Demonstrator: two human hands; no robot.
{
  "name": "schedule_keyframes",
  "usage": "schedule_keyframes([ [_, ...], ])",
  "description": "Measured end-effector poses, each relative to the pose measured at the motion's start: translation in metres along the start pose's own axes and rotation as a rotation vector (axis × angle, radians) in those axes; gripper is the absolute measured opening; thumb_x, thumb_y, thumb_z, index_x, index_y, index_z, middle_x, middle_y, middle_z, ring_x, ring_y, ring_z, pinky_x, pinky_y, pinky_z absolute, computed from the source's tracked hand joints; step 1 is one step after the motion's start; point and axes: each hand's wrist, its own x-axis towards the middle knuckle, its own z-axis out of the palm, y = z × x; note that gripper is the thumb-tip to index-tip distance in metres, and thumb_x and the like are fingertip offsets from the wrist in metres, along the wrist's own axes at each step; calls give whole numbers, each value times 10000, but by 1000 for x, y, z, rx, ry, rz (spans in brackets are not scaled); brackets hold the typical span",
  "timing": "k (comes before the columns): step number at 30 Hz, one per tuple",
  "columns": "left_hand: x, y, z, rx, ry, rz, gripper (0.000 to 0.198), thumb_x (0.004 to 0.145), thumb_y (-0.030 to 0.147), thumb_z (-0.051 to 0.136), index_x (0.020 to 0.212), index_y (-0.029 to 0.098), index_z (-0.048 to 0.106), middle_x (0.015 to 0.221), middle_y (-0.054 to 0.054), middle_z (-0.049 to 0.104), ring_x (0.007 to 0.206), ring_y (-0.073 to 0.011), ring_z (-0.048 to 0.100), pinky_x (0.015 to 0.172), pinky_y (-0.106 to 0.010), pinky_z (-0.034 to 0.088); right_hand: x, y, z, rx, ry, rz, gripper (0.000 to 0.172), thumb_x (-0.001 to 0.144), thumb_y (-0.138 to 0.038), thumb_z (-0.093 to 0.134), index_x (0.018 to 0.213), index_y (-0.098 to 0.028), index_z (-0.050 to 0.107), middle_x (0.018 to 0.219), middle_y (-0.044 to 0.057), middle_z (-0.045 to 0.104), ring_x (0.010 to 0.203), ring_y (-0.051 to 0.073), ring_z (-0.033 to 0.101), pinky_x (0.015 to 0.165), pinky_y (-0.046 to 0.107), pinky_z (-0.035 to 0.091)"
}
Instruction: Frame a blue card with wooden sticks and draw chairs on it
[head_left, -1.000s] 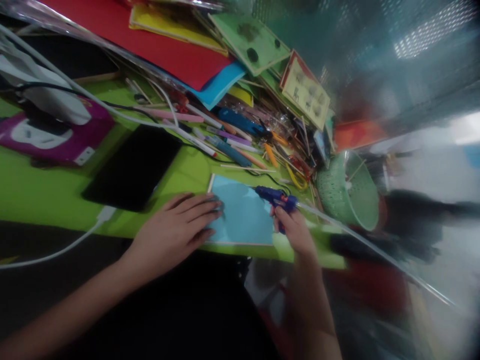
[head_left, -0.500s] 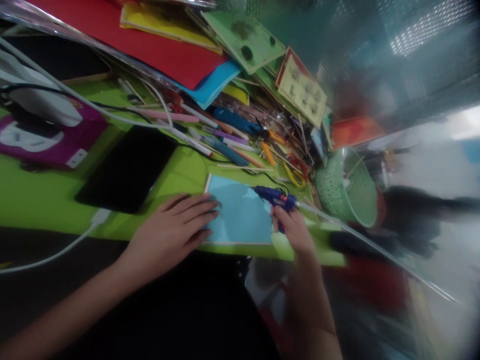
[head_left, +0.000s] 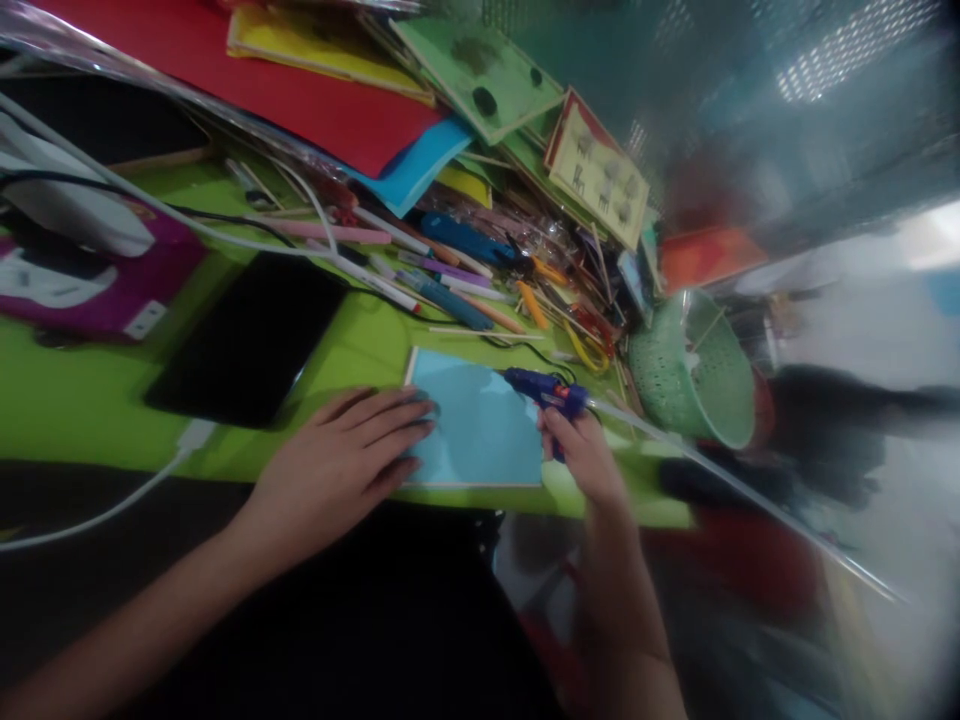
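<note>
A light blue card (head_left: 480, 430) with thin pale edging lies at the front of the green table. My left hand (head_left: 352, 450) rests flat, its fingertips over the card's left side. In my right hand (head_left: 581, 445) is a dark blue glue gun (head_left: 551, 392), fingers wrapped round its handle. Its nozzle points left at the card's upper right edge; whether it touches cannot be made out. A long clear glue stick (head_left: 742, 490) sticks out of the gun's back, reaching far to the right.
Left of the card lies a black tablet (head_left: 251, 335) with a white cable, beside a purple power strip box (head_left: 161, 265). Pens, scissors (head_left: 585, 345) and sticks crowd the table behind. A green basket (head_left: 694, 370) stands right. Coloured sheets (head_left: 300, 100) and decorated boards (head_left: 600, 170) are piled at the back.
The whole view has shifted slightly to the left. Both hands, the glue gun and the card keep nearly the same places relative to one another.
</note>
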Motion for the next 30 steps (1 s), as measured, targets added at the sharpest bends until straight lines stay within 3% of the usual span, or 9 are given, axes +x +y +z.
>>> schedule_keyframes([
  [13,1,1,0,2,-7,-6,366,1097,380,484,1349,265,724,1479,-31,702,1407,-311,628,1202,-561,465,0,0,1,-28,1,-6,519,882,-725,623,741,-225,628,491,-26,561,490,142,504,544,291,395],
  [22,-1,0,1,-2,-14,-9,351,1080,375,515,1355,285,715,1464,-30,711,1420,-321,618,1189,-590,479,-8,10,-12,16,69,41,501,860,-720,647,739,-235,618,501,-35,557,465,144,520,520,292,401],
  [30,-1,-1,1,-2,-26,-18,353,1081,383,508,1349,286,715,1474,-28,705,1430,-323,609,1199,-585,463,-4,4,-5,6,39,21,536,856,-748,633,724,-230,607,487,-32,554,462,137,505,525,290,386],
])
